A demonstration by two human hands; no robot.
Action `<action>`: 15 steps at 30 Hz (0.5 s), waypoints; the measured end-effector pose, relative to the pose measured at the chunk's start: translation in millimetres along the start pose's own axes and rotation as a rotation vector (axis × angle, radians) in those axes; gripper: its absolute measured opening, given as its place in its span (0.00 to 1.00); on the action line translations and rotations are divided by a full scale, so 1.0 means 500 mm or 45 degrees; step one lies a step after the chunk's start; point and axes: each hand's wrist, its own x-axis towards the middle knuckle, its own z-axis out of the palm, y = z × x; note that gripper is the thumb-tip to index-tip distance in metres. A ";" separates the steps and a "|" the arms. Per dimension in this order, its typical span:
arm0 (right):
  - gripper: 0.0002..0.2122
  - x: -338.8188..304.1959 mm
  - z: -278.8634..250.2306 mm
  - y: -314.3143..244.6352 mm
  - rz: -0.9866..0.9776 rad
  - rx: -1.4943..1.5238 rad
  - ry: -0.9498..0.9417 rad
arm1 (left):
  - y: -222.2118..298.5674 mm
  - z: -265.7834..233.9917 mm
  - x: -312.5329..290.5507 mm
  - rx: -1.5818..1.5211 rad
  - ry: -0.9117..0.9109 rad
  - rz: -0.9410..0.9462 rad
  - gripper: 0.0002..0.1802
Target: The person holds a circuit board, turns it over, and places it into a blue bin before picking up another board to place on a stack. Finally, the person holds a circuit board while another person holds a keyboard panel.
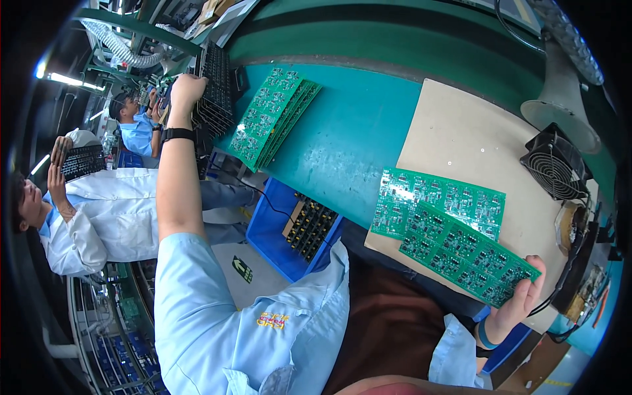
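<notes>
Right hand [520, 299] grips a green board [469, 253] by its 4 o'clock end; its long axis runs toward 10 o'clock over another board [431, 197] on the tabletop [355, 131]. Left hand [186, 89], far off at 11 o'clock, grasps a black rack [214, 89].

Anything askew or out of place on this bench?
Nothing damaged or spilled. The stack of green panels near the bench's left edge is fanned, edges not flush. The right hand holds one green circuit panel overlapping another panel that lies on the tan mat. The left hand reaches to a black rack.
</notes>
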 end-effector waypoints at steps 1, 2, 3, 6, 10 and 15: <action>0.22 0.000 0.001 0.000 -0.004 -0.004 0.002 | -0.009 -0.002 0.002 -0.006 0.002 0.000 0.22; 0.22 0.001 0.001 0.001 -0.007 -0.003 0.002 | -0.019 -0.012 0.000 -0.082 0.040 -0.003 0.22; 0.22 0.002 0.001 0.002 -0.011 -0.001 0.000 | -0.030 -0.024 -0.005 -0.158 0.078 -0.008 0.22; 0.22 0.002 0.003 0.002 -0.005 0.016 -0.006 | -0.074 -0.048 -0.016 -0.367 0.105 0.011 0.21; 0.21 0.008 0.025 -0.004 -0.015 -0.045 0.046 | -0.070 -0.077 -0.091 -0.929 0.068 0.099 0.15; 0.20 0.010 0.025 -0.007 -0.030 -0.048 0.041 | -0.030 -0.146 -0.263 -1.545 -0.076 0.169 0.10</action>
